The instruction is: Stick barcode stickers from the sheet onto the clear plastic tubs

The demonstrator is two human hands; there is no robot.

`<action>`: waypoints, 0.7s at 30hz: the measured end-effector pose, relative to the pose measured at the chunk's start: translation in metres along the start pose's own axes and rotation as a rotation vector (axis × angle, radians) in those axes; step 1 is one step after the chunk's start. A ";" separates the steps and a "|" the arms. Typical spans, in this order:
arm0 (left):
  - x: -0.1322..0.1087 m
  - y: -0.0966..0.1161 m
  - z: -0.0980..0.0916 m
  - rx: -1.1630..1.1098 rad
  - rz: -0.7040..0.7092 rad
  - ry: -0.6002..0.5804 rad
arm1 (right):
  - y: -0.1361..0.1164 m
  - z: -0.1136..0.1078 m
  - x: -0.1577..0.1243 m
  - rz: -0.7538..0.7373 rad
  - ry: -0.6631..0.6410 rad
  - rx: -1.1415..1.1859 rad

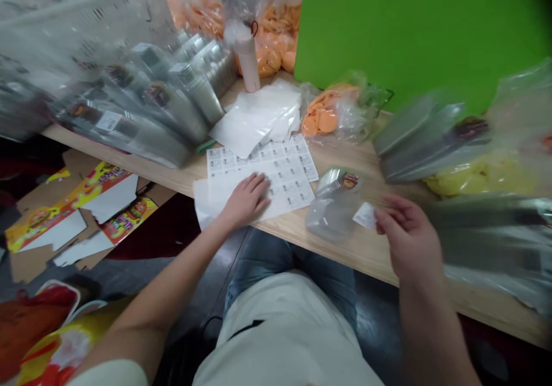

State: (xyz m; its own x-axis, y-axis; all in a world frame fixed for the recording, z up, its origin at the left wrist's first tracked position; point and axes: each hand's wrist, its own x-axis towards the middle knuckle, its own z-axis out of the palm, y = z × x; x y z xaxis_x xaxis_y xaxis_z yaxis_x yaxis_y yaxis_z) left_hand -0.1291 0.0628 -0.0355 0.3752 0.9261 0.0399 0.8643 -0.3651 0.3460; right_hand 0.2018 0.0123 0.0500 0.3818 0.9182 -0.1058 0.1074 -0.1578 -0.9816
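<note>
My left hand (249, 199) lies flat with its fingers stretched out on a sheet of printed labels (284, 173) at the table's front edge. Between thumb and fingers, my right hand (407, 230) pinches a small white label (364, 216), held up off the sheet. Just left of that label, a clear plastic container (330, 216) with a burger sticker (349, 180) near its far end lies on the table. Neither hand touches it. Motion blurs the right hand a little.
Stacked clear containers (172, 110) crowd the left, and more stacks (418, 138) stand at right. Behind the labels are white sheets (263, 113), a bag of orange pieces (323, 113) and a pale bottle (247, 58). A green panel (422, 29) rises at the back; printed cardboard (86, 202) lies below left.
</note>
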 end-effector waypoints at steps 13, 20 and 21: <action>0.003 0.126 -0.016 -0.798 0.136 0.078 | -0.003 0.032 -0.001 0.054 -0.208 -0.158; 0.007 0.148 -0.006 -0.880 -0.013 0.138 | -0.001 0.034 -0.006 0.056 -0.196 -0.224; 0.007 0.149 -0.006 -0.871 -0.022 0.144 | -0.001 0.035 -0.006 0.046 -0.190 -0.237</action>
State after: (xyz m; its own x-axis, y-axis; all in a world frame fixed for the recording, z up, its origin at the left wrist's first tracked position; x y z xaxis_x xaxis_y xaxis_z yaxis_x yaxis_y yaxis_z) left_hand 0.0003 0.0157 0.0222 0.2646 0.9566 0.1219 0.2861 -0.1986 0.9374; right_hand 0.1678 0.0196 0.0457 0.2153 0.9562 -0.1985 0.3136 -0.2602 -0.9132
